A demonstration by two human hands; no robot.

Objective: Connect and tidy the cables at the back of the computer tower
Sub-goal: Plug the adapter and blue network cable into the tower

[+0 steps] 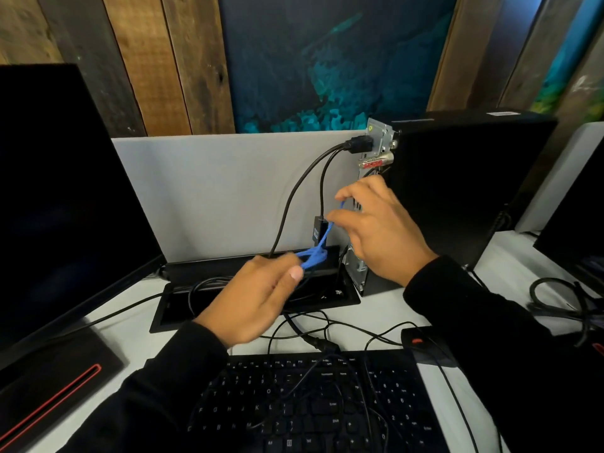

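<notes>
Keyboard (313,403) sitting nearest at 6 o'clock, thin wires trailing over it. Left hand (258,299) pinching the bunched blue cable (315,250) at centre. Right hand (376,223), at 2 o'clock from it, pinching the cable's upper end beside the tower's (457,197) rear ports, fingers loosely curled.

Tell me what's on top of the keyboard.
Thin black cables lie looped across the keyboard, with a thicker plug resting at its top edge. The person's sleeves cover its left corner and right side, so anything lying there is hidden.
</notes>
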